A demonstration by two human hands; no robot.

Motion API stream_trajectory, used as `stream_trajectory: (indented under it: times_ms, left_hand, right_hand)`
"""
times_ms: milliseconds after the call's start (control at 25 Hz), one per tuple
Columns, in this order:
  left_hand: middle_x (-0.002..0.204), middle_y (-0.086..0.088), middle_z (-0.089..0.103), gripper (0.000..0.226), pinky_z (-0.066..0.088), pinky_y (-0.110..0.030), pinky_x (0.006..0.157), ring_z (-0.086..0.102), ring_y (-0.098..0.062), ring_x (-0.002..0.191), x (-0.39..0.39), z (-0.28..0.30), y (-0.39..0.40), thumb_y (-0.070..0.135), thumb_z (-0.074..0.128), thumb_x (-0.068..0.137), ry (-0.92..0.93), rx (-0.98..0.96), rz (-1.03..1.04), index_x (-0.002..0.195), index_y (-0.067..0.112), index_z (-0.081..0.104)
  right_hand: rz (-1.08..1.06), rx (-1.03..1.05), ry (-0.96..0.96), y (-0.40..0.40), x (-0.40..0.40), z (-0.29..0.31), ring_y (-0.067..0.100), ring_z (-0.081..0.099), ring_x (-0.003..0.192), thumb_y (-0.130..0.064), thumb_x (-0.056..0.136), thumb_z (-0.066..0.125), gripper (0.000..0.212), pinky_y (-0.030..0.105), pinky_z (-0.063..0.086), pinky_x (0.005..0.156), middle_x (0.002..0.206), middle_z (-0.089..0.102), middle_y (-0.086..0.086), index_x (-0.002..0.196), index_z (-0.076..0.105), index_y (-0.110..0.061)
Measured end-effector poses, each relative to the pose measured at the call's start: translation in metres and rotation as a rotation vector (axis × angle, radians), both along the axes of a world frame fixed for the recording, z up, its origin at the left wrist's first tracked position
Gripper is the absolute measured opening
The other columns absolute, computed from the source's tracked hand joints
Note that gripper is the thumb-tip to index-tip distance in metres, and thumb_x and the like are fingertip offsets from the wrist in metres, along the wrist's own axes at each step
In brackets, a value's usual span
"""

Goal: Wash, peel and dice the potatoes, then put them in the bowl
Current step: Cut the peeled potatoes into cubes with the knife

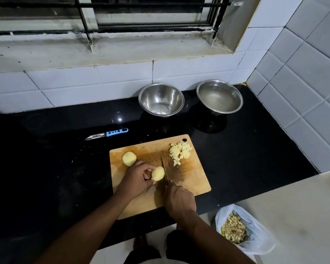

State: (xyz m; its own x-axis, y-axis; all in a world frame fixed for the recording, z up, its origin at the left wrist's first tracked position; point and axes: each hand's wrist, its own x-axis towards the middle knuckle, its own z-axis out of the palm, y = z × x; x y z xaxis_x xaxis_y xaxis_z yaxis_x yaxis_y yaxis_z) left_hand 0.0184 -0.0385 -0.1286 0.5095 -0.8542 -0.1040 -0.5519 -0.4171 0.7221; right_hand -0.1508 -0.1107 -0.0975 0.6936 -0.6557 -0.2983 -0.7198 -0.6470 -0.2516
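Potato being cut: a peeled potato was held on the cutting board, near the middle of the board, with the knife blade just to its right.
Left hand: the left hand was curled round the left side of that potato, fingertips pinched against it.
Right hand: the right hand was wrapped round the handle of the knife; the handle itself was hidden by the fingers, and the blade was set on edge along the board, pointing away from the person.
Second potato: another peeled potato was left near the board's far left corner, apart from the hands.
Diced pieces: a pile of diced potato was gathered at the far right corner of the board, beside its hanging hole.
Bowls: an empty steel bowl and a steel bowl of water were placed side by side at the back of the desk, against the tiled wall.
Peeler: a peeler with a blue handle was laid on the desk beyond the board's left end.
Bag: a plastic bag holding scraps was seen below the desk edge, to the person's right.
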Motion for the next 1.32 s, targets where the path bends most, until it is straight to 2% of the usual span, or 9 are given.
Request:
stream_trajectory:
  times_ms: [80,240,360,480,600,800,1040,1160,1320]
  left_hand:
    - [0.102,0.010,0.056,0.049,0.050,-0.022,0.069,0.058,-0.004,0.075,-0.004,-0.002,-0.001,0.015,0.091,0.067,0.033,-0.013,0.068,0.110,0.025,0.069]
    - [0.104,0.008,0.057,0.049,0.046,-0.016,0.068,0.059,-0.002,0.077,-0.004,-0.006,-0.002,0.014,0.091,0.067,0.054,-0.004,0.090,0.111,0.022,0.070]
    - [0.107,0.009,0.056,0.056,0.047,-0.016,0.069,0.059,-0.003,0.078,-0.004,-0.005,-0.002,0.021,0.091,0.068,0.039,0.023,0.068,0.117,0.022,0.066]
    - [0.119,0.010,0.049,0.064,0.052,-0.027,0.083,0.057,-0.007,0.099,0.001,0.005,-0.005,0.037,0.087,0.071,-0.190,0.028,-0.087,0.128,0.028,0.058]
    - [0.126,0.014,0.049,0.048,0.047,-0.029,0.094,0.046,-0.007,0.117,0.016,0.011,-0.007,0.039,0.077,0.082,-0.354,-0.080,-0.381,0.124,0.032,0.057]
    - [0.121,0.009,0.062,0.026,0.048,-0.021,0.091,0.052,-0.007,0.114,0.036,-0.006,-0.002,0.038,0.065,0.093,-0.498,-0.260,-0.592,0.114,0.023,0.067]
    - [0.113,0.003,0.066,0.023,0.053,-0.027,0.088,0.059,-0.014,0.109,0.041,-0.015,-0.008,0.034,0.065,0.093,-0.525,-0.352,-0.636,0.107,0.017,0.071]
    - [0.112,0.001,0.065,0.021,0.054,-0.031,0.086,0.060,-0.016,0.108,0.040,-0.018,-0.012,0.032,0.066,0.091,-0.521,-0.369,-0.654,0.105,0.016,0.069]
    - [0.114,0.000,0.063,0.019,0.055,-0.032,0.082,0.057,-0.018,0.110,0.042,-0.022,-0.011,0.031,0.063,0.093,-0.545,-0.375,-0.687,0.106,0.019,0.068]
  right_hand:
    - [0.014,0.011,-0.003,-0.002,-0.001,-0.001,0.020,0.065,0.078,-0.034,0.104,0.033,0.030,0.033,0.053,0.067,0.097,0.070,0.001,0.107,0.059,-0.020]
    - [-0.018,-0.006,-0.026,-0.003,0.000,0.001,0.022,0.065,0.079,-0.034,0.105,0.031,0.035,0.030,0.042,0.064,0.095,0.069,0.001,0.103,0.062,-0.019]
    - [-0.065,0.048,-0.071,0.001,-0.002,0.002,0.020,0.064,0.079,-0.041,0.106,0.026,0.041,0.031,0.048,0.067,0.093,0.068,-0.001,0.103,0.061,-0.020]
    - [-0.171,0.121,-0.156,0.002,-0.005,0.002,0.021,0.061,0.083,-0.048,0.105,0.022,0.046,0.031,0.043,0.070,0.094,0.066,0.002,0.100,0.060,-0.021]
    - [-0.209,0.208,-0.189,0.002,-0.009,-0.001,0.019,0.057,0.083,-0.046,0.104,0.027,0.034,0.034,0.046,0.075,0.094,0.062,0.001,0.105,0.052,-0.023]
    - [-0.213,0.250,-0.232,0.008,-0.010,-0.003,0.012,0.051,0.072,-0.049,0.105,0.023,0.032,0.024,0.035,0.059,0.083,0.053,-0.006,0.101,0.044,-0.025]
    - [-0.159,0.118,-0.255,0.022,-0.007,-0.005,0.017,0.048,0.067,-0.047,0.106,0.023,0.035,0.031,0.034,0.065,0.080,0.055,-0.002,0.103,0.046,-0.021]
    - [-0.168,0.095,-0.205,0.024,0.002,-0.009,0.025,0.061,0.079,-0.046,0.106,0.022,0.039,0.034,0.039,0.067,0.093,0.066,0.006,0.113,0.048,-0.018]
    - [-0.175,0.117,-0.171,0.024,0.006,-0.006,0.029,0.063,0.082,-0.044,0.106,0.026,0.037,0.036,0.043,0.069,0.097,0.067,0.008,0.114,0.049,-0.017]
